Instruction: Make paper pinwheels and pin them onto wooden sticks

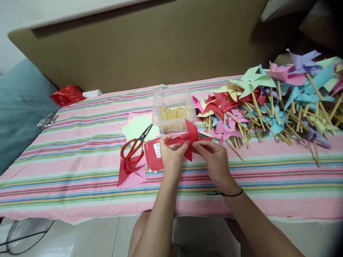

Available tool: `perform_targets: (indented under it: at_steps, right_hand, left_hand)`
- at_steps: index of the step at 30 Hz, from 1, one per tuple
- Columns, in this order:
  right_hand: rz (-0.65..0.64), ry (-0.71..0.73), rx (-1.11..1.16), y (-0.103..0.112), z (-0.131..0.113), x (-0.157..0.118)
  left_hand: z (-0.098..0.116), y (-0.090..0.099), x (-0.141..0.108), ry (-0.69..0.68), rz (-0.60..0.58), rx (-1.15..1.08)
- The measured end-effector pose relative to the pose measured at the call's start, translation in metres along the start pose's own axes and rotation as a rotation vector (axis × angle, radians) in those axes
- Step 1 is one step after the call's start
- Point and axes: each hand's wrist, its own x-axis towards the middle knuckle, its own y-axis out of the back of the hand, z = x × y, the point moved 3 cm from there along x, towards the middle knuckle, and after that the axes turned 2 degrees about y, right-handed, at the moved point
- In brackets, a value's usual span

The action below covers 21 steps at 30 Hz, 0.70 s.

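A red paper pinwheel [191,134] is held up between both hands, its blades curled toward the middle. My left hand [173,151] is closed on its left side, thumb at the centre. My right hand [214,157] pinches the right side. Just left of my left hand lies a stack of red paper squares [152,160] with a small white printed item [157,151] on top. Orange-handled scissors [133,148] rest across green paper sheets [134,128] and cut red and pink paper [132,175]. Behind the hands, a clear plastic box [174,94] contains many short sticks [174,113].
Finished pinwheels [252,82] on sticks in many colours are piled along the right side. A red plastic bag [67,95] and a white roll [92,93] lie at the far left. A striped cloth [80,171] covers the surface, with a brown board [150,46] behind.
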Motion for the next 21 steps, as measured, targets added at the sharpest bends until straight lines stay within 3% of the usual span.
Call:
perform_targets:
  at_steps: [11,21]
  right_hand:
    - [0.176,0.04,0.0,0.0008,0.0001,-0.0032]
    - [0.258,0.025,0.065,-0.0005,-0.0072,-0.0056]
  left_hand:
    - [-0.0005,-0.0068,-0.0046,0.038,-0.066,-0.046]
    - [-0.0039,-0.0073,-0.0051,0.074,-0.07,-0.064]
